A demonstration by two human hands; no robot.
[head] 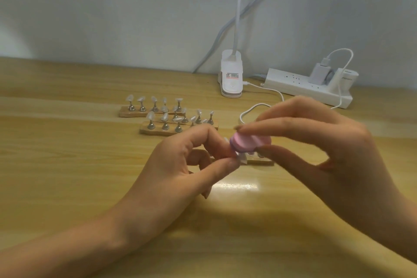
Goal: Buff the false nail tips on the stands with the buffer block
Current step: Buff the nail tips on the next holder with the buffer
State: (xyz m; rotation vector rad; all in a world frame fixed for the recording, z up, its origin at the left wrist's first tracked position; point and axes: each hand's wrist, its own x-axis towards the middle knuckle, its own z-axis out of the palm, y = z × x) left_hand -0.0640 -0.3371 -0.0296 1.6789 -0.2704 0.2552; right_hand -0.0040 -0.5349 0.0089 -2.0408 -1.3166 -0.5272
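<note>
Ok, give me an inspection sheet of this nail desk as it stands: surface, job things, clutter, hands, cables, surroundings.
Surface: wooden table, with lamp glare in front of the hands.
Job's things: pink buffer block over a nail tip on the near stand base; more stand rows with tips behind.
Clutter: clip lamp and power strip with charger along the back edge.
Hands: left hand pinches the nail tip; right hand grips the buffer block.
Cables: white cable loops on the table behind the right hand; pale cords run up the wall.
Surroundings: plain pale wall.
</note>
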